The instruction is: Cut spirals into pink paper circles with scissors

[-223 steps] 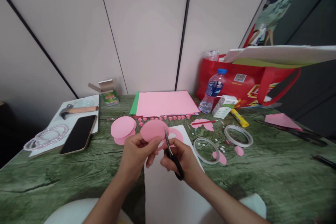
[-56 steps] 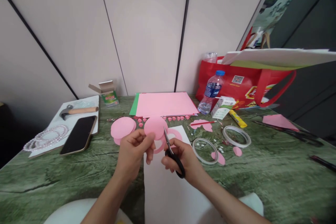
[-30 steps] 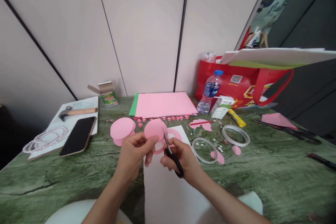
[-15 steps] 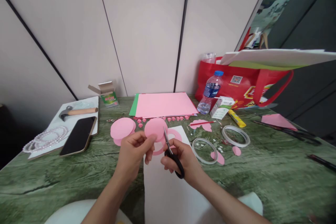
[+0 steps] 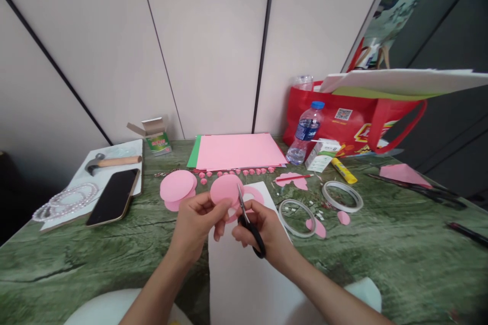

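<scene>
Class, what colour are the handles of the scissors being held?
The scissors' handles are black, best seen in the head view.

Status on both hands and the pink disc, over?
Left hand pinching pink disc. Right hand gripping black-handled scissors at disc's right edge. Pink ring behind scissors; white sheet below hands.

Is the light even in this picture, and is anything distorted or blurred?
Head view: soft light, dimmer at both side edges; head view: stretched perspective, dark lines on the pale panelled wall splaying upward; head view: black-handled metal scissors fairly sharp, small lettering on the yellow cylindrical tube unreadable.
</scene>
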Demonstrator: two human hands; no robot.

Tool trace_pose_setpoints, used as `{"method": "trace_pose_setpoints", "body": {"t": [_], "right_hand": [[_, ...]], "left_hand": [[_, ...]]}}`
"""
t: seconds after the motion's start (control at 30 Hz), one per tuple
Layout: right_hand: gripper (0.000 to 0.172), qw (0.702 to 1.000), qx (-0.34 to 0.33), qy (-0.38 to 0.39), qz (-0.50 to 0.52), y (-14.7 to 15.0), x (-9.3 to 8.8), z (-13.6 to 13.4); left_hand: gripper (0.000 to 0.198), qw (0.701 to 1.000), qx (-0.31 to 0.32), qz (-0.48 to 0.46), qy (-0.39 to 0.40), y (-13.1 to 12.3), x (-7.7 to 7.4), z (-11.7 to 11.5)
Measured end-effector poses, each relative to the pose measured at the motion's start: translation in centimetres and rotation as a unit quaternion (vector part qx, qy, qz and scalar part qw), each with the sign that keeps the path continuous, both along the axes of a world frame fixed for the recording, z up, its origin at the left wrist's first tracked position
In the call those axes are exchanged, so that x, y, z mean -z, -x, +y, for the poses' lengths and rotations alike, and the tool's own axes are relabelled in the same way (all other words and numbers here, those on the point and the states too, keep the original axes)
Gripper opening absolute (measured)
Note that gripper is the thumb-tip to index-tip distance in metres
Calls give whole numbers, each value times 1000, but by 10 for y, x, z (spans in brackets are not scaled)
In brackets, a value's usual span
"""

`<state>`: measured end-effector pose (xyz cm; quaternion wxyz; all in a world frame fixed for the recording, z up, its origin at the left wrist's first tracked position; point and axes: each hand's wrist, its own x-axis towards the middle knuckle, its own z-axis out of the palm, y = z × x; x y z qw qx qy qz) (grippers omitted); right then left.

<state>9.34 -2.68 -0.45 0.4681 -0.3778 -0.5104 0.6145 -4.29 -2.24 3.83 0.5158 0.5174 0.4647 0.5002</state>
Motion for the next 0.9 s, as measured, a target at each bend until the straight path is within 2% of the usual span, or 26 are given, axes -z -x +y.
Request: {"method": "trace_pose_setpoints", "body": {"t": [0.5, 0.73, 0.9], "right_hand": [[24, 999, 5, 10, -33, 0, -2, 0], [24, 999, 2, 13, -40, 0, -9, -2], [26, 999, -7, 2, -40, 0, -3, -3]], "left_hand": [[23, 1000, -9, -28, -8, 2, 1, 1], [22, 998, -11, -62, 0, 0, -5, 0], [23, 999, -15, -34, 1, 0, -3, -1]]}}
